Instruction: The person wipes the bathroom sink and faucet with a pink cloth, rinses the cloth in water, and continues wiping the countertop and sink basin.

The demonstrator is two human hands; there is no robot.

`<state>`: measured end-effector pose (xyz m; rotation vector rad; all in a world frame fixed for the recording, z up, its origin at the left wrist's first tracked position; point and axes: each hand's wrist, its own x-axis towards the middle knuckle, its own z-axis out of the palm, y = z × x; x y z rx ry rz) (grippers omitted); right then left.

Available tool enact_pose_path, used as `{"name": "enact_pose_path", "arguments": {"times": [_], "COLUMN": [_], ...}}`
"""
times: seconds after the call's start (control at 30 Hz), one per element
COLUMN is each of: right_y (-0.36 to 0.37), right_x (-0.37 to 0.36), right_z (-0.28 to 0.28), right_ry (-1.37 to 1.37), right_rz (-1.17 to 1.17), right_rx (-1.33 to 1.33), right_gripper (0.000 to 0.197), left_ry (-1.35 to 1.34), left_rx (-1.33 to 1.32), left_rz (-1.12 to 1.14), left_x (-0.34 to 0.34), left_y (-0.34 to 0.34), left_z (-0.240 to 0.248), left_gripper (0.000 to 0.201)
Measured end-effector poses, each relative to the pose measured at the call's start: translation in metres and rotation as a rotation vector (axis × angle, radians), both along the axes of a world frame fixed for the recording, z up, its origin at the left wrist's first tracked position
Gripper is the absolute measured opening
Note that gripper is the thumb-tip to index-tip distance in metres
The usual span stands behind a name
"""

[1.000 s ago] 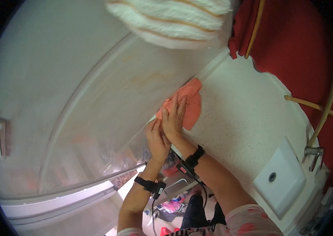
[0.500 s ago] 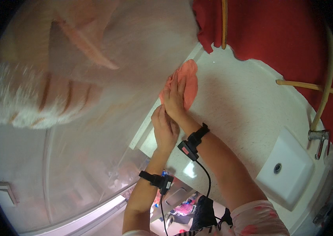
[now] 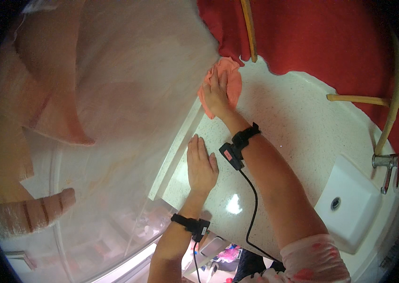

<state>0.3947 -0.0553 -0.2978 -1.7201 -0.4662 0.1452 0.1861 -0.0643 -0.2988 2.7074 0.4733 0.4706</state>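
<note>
Right grip [image 3: 217,92] presses flat, fingers spread, on an orange cloth [image 3: 232,80] beside the red curtain [image 3: 312,37]; left grip [image 3: 201,165] lies open and empty on the tabletop [image 3: 284,118].

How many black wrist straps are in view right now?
2. One wrist strap sits on the right arm, just behind the right hand that presses the orange cloth. The other wrist strap is behind the left hand, flat on the speckled counter.
</note>
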Motion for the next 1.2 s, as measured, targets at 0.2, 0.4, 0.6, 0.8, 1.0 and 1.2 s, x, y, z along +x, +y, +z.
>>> {"name": "enact_pose_path", "arguments": {"times": [0.2, 0.4, 0.6, 0.8, 1.0, 1.2], "right_y": [-0.016, -0.04, -0.056, -0.06, -0.053, -0.057], "right_x": [0.035, -0.078, -0.016, 0.051, -0.003, 0.091], "right_z": [-0.041, -0.01, -0.006, -0.04, -0.014, -0.039], "right_ry": [-0.8, -0.613, -0.528, -0.696, -0.579, -0.704], "right_rz": [-0.141, 0.059, -0.09, -0.192, -0.024, -0.294], "right_rx": [-1.044, -0.591, -0.64, -0.632, -0.683, -0.738], "right_gripper": [0.068, 0.053, 0.047, 0.051, 0.056, 0.052], "left_ry": [0.008, 0.061, 0.02, 0.049, 0.048, 0.044], "left_rx": [-0.001, -0.015, 0.036, 0.034, 0.065, 0.02], "left_rz": [-0.034, -0.003, 0.004, 0.003, 0.027, 0.003], "left_x": [0.017, 0.001, 0.002, 0.012, -0.004, 0.018], "left_y": [-0.014, 0.005, 0.002, -0.004, 0.01, -0.01], "left_z": [0.005, 0.0, -0.003, -0.003, -0.002, 0.003], "left_gripper": [0.053, 0.051, 0.055, 0.054, 0.053, 0.051]}}
